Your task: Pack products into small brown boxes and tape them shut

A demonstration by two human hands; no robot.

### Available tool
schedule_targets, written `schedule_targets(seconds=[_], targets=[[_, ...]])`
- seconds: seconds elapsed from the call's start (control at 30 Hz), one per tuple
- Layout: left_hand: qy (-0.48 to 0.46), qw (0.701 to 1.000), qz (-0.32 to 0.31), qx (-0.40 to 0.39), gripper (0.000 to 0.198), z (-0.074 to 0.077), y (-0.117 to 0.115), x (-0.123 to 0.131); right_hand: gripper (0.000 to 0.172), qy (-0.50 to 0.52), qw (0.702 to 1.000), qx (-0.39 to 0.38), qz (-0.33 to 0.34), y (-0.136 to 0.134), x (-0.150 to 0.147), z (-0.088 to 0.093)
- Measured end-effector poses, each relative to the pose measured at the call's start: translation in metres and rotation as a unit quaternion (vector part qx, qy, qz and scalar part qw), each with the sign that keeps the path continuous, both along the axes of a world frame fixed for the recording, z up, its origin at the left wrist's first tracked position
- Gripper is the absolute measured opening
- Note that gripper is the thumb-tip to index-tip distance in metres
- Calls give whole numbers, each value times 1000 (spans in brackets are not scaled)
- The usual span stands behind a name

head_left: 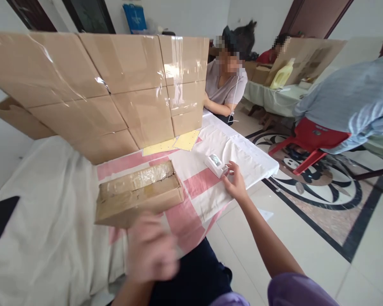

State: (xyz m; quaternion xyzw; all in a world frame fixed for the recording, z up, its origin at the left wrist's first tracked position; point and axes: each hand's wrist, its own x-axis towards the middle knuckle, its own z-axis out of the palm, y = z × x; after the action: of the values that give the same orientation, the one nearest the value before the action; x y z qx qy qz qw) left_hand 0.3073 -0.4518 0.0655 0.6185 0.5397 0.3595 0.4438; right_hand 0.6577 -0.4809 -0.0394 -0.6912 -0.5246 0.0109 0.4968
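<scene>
My right hand [236, 183] reaches over the right side of the table, thumb and fingers closed around the near right end of a small white box [214, 165]. A greyish picture or window shows on top of the box, which rests on the cloth. My left hand [153, 248] is smeared by motion in front of the table's near edge, so its fingers cannot be made out. Just beyond it stands an open cardboard box [140, 204], long and low, with shiny tape inside; its floor is partly hidden.
A taped cardboard partition [140, 102] rises along the table's back, with yellow paper sheets [187, 140] at its foot. Pink-and-white cloth [201, 182] covers the table. One person [226, 80] sits beyond the partition; another sits on a red chair [319, 134] at right.
</scene>
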Motion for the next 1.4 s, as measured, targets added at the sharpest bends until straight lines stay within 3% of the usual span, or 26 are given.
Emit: schedule_targets(seconds=[0.03,0.1,0.13,0.17,0.2,0.3,0.4,0.5,0.67,0.87,0.97,1.13,1.3,1.4], targets=[[-6,994,-90,61,32,-1,-8,38,65,8,1000,-2,-2,0,-1,1],[-25,940,-260,217,16,-7,-6,111,63,26,1000,-3,-6,-1,-4,4],[-24,909,-301,287,24,-12,3,143,61,33,999,-2,-7,0,-5,6],[-17,889,-311,336,37,-18,17,171,60,40,999,0,-9,0,-6,7],[-5,888,-292,356,48,-27,32,193,58,47,999,3,-12,-1,-7,8],[26,907,-252,337,61,-55,75,233,55,56,998,11,-22,-2,-8,9],[41,925,-223,305,55,-80,96,242,51,54,998,15,-18,-3,-7,8],[53,931,-209,294,50,-90,97,240,50,43,999,11,-9,-4,-8,10],[65,942,-183,273,42,-85,95,240,70,-11,1000,3,7,-4,-11,14],[86,951,-169,244,38,-78,99,242,87,-164,986,19,-19,-6,-17,13],[88,954,-168,232,39,-78,99,240,88,-253,967,35,-18,-5,-21,17],[80,953,-170,238,39,-80,98,239,88,-268,962,-50,19,-3,-23,21],[84,952,-172,238,39,-80,98,239,91,-303,952,-14,-33,-3,-23,18],[88,951,-177,238,39,-78,97,237,89,-290,955,-38,-47,-3,-25,18]])
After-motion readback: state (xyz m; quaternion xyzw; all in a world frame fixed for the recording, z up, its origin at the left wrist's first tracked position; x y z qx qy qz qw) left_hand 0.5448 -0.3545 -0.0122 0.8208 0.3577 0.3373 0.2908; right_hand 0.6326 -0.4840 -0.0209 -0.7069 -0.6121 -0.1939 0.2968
